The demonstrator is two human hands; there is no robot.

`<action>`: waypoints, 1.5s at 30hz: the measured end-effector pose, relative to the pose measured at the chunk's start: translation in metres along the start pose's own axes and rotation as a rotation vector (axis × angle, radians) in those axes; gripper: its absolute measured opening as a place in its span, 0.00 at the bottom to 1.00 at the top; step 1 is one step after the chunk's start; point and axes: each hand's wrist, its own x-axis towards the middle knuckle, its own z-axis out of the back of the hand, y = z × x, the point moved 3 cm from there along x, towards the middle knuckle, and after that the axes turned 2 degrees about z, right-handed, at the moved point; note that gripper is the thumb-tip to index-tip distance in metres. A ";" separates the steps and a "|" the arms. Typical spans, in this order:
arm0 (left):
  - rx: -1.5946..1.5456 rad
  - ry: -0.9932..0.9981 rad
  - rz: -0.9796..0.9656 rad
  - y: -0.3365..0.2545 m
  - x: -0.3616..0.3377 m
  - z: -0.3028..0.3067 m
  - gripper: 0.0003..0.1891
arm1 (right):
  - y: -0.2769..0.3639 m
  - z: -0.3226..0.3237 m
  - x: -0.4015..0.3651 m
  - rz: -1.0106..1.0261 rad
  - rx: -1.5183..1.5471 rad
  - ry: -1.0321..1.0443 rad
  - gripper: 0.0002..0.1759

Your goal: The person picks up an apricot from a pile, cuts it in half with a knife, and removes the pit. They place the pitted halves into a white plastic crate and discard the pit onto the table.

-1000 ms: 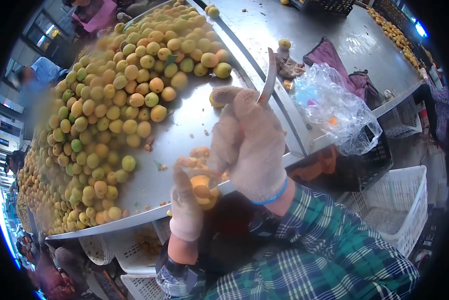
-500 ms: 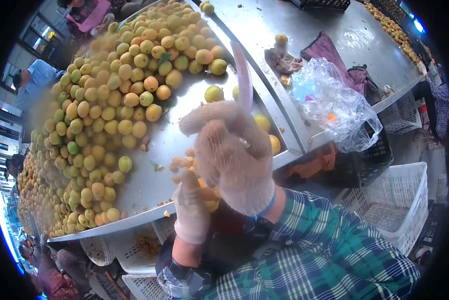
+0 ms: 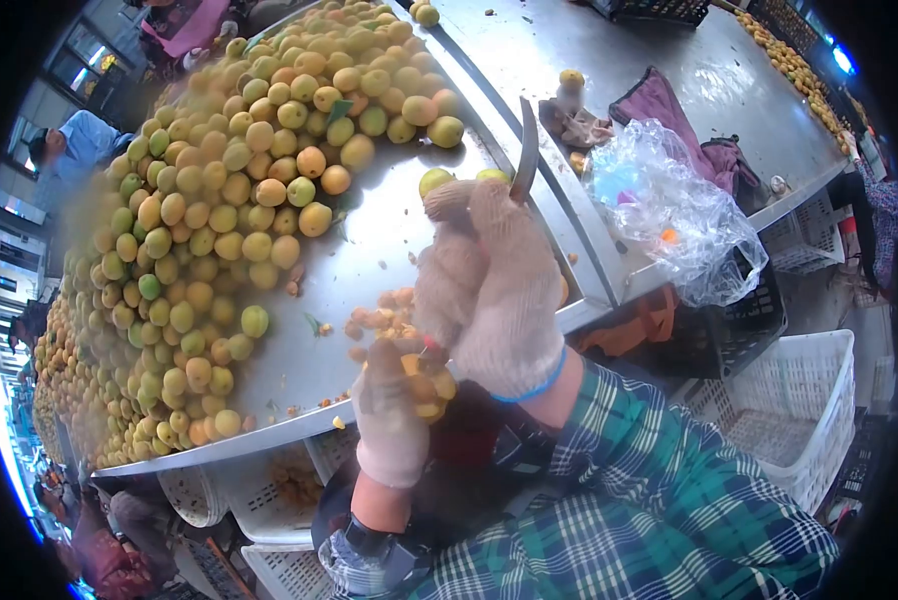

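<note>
My right hand, in a knit glove with a blue cuff edge, is closed around a curved knife whose blade points up and away from me. A small red bit shows below its fist. Lower and to the left, my gloved left hand has its thumb up and is closed on yellow-orange apricots, which look cut; its fingers are partly hidden behind them. Just beyond the left thumb, a small heap of apricot pits lies on the metal table. Whole apricots show behind the right fist.
A large pile of apricots covers the table's left side. Right of the raised divider lie a clear plastic bag and purple cloth. White crates stand below at right and left. Other people are at the far left.
My right hand has turned and shifted slightly right, swinging the blade to the right and lower. My left hand stays nearly in place, and more of the cut fruit beside it shows.
</note>
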 end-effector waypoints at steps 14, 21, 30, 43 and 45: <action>-0.817 -0.159 0.383 0.013 0.019 0.001 0.29 | -0.018 0.023 0.020 -0.207 0.371 -0.301 0.15; -0.657 -0.364 0.258 0.013 0.035 0.022 0.29 | -0.011 0.012 0.019 0.085 -0.144 -0.204 0.03; -0.831 -0.399 0.176 0.011 0.041 0.061 0.20 | -0.009 0.011 0.021 0.035 -0.305 -0.188 0.08; -0.775 -0.732 -0.140 0.032 -0.117 0.252 0.14 | -0.005 0.031 0.031 -0.258 -0.010 -0.170 0.08; -1.058 -0.560 -0.156 0.050 -0.150 0.271 0.14 | -0.006 0.036 0.032 -0.267 -0.022 -0.110 0.08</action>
